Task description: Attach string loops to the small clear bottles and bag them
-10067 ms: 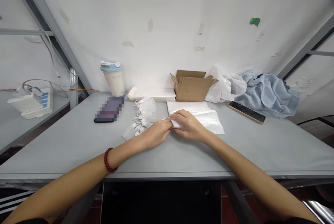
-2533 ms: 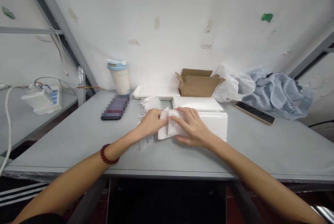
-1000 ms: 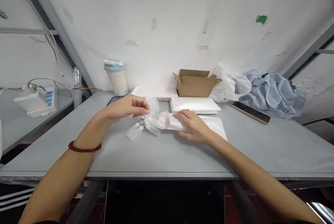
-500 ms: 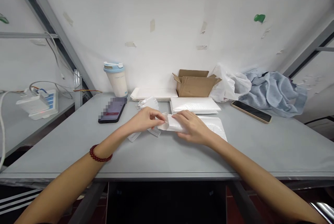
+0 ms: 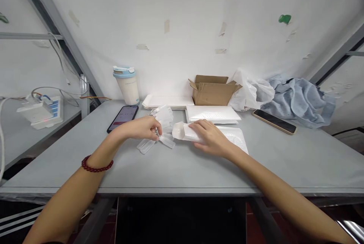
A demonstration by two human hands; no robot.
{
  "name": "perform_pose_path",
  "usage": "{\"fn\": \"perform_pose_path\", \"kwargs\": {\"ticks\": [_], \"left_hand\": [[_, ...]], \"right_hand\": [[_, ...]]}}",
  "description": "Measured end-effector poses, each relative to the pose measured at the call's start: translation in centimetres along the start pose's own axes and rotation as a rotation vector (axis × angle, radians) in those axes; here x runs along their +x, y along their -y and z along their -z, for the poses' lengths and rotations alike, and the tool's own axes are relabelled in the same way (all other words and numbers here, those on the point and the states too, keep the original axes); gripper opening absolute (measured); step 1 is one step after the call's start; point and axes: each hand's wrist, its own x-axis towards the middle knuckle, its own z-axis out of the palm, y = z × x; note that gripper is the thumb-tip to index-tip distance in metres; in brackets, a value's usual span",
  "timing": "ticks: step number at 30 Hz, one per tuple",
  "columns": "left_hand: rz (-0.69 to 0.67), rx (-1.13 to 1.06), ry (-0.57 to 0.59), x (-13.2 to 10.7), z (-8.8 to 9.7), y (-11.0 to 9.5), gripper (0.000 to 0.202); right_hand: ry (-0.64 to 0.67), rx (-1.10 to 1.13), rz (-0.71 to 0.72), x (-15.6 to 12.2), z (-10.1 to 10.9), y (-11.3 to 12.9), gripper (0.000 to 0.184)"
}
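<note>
My right hand (image 5: 209, 137) rests on a white bubble-wrap pouch (image 5: 184, 132) whose mouth gapes open toward the left; the fingers press it down onto the grey table (image 5: 182, 168). My left hand (image 5: 143, 127), with a red bead bracelet at the wrist, reaches into a heap of small clear plastic tags (image 5: 163, 122) and pinches one of them between its fingertips. Beneath the right hand lies a flat pile of more white pouches (image 5: 236, 136).
A dark phone (image 5: 123, 117) lies left of the tags, a lidded cup (image 5: 126, 84) behind it. At the back stand a white tray (image 5: 167, 102), a cardboard box (image 5: 212, 91), a second pouch stack (image 5: 212, 114), a plastic bag (image 5: 250, 91), blue cloth (image 5: 298, 98) and another phone (image 5: 274, 121).
Half a second ago my left hand was at the pouch's mouth; it has since drawn back left onto the tag heap. The right hand keeps its hold on the pouch.
</note>
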Motion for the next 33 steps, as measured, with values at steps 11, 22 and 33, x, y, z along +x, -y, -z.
{"fn": "perform_pose_path", "kwargs": {"ticks": [11,22,33], "left_hand": [[-0.044,0.027,0.012,0.4,-1.2,-0.8,0.016],[-0.052,-0.258,-0.014,-1.2,0.8,-1.5,0.010],[0.010,-0.257,-0.116,-0.7,0.4,-1.8,0.008]], "right_hand": [[0.015,-0.013,0.004,0.0,-0.1,0.1,0.048],[0.029,-0.002,0.003,0.0,0.0,0.1,0.049],[0.034,0.012,0.000,0.0,0.0,0.2,0.050]]}}
